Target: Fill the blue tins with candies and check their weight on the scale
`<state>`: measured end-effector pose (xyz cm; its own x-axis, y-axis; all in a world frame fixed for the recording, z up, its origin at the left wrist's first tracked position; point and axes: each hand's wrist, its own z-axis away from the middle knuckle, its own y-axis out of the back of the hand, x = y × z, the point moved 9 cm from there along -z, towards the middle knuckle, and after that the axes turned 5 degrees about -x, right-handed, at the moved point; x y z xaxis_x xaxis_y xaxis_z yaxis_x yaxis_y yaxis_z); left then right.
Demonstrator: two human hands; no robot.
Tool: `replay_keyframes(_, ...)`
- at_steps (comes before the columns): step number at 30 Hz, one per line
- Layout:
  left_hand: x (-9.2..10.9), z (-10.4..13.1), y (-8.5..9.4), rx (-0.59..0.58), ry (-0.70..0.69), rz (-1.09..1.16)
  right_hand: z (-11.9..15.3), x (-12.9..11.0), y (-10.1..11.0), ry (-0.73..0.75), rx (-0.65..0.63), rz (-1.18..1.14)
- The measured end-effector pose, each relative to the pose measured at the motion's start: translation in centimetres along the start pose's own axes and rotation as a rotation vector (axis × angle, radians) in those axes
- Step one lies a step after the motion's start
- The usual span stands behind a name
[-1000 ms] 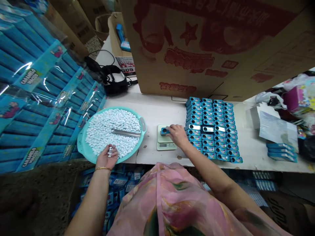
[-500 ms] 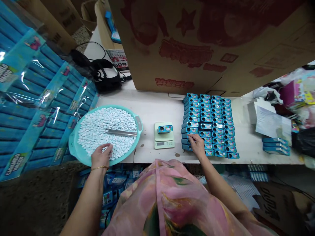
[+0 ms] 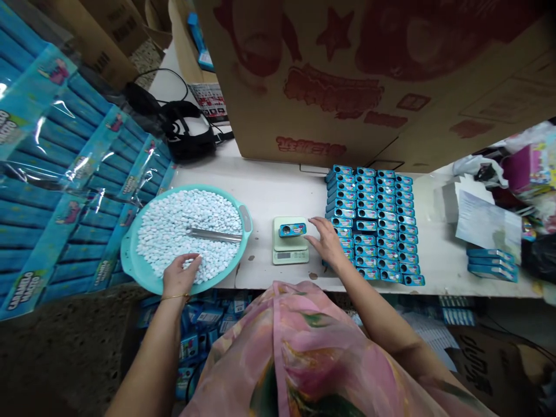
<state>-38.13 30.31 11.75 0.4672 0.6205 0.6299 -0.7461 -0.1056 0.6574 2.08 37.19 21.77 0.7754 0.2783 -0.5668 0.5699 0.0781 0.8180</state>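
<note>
My right hand (image 3: 328, 243) is open just right of a small digital scale (image 3: 291, 255). Its thumb and fingers are spread toward the small blue box (image 3: 292, 230) lying on the scale, and nothing is between them. Over the near part of a turquoise basin (image 3: 129, 255) is my left hand (image 3: 180, 275), thumb and forefinger pinched together. Whatever those fingertips hold is too small to make out. Small white candies (image 3: 174, 217) fill the basin, and a metal scoop (image 3: 216, 235) lies on them. Rows of open-holed blue boxes (image 3: 366, 243) stand behind my right hand.
A large cardboard carton (image 3: 304, 130) stands along the table's back. Plastic-wrapped blue packs (image 3: 65, 168) are stacked at left, near a black headset (image 3: 189, 130). Blue boxes (image 3: 492, 264) and papers (image 3: 489, 217) lie at right. More blue boxes (image 3: 191, 347) sit below the table edge.
My right hand has left the rows of blue boxes and moved left to the scale, its fingers now spread. The left hand has shifted only slightly over the candies.
</note>
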Motion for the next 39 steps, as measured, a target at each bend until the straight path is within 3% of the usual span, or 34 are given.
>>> replay_keyframes(2,1.4,0.2,0.3,-0.006,-0.075,-0.054,-0.8,-1.0,-0.2,0.042,-0.026,0.020)
replay_keyframes(5,3.1,1.2,-0.7,-0.105,-0.056,0.182,-1.3,-1.8,-0.4,0.043,-0.032,0.003)
replay_keyframes(8,5.6,3.3,-4.3,-0.320,0.069,0.585,-1.2,-3.0,-1.5,0.059,-0.106,-0.070)
replay_keyframes(10,8.8,4.8,-7.2,-0.491,0.047,0.631,-0.9,-3.8,-2.2,0.079,-0.152,-0.100)
replay_keyframes(12,12.3,5.7,-9.3,-0.564,-0.082,0.452,-0.4,-4.1,-2.5,0.076,-0.161,-0.101)
replay_keyframes(16,20.1,6.8,-12.0,-0.486,-0.576,-0.069,1.1,-2.7,-2.3,0.008,-0.159,-0.108)
replay_keyframes(19,23.3,8.0,-14.3,-0.455,-0.796,-0.378,2.7,-1.0,-1.8,-0.042,-0.131,-0.118)
replay_keyframes(23,23.9,8.7,-16.5,-0.484,-0.849,-0.672,4.6,0.3,-1.4,-0.103,-0.090,-0.137)
replay_keyframes(26,23.8,9.0,-16.8,-0.499,-0.867,-0.706,5.3,0.8,-1.2,-0.136,-0.078,-0.141)
replay_keyframes(34,24.3,8.8,-16.5,-0.513,-0.883,-0.529,5.6,1.6,-1.0,-0.140,-0.052,-0.149)
replay_keyframes(39,24.2,8.0,-15.6,-0.517,-0.831,-0.264,5.5,2.0,-0.9,-0.137,-0.053,-0.141)
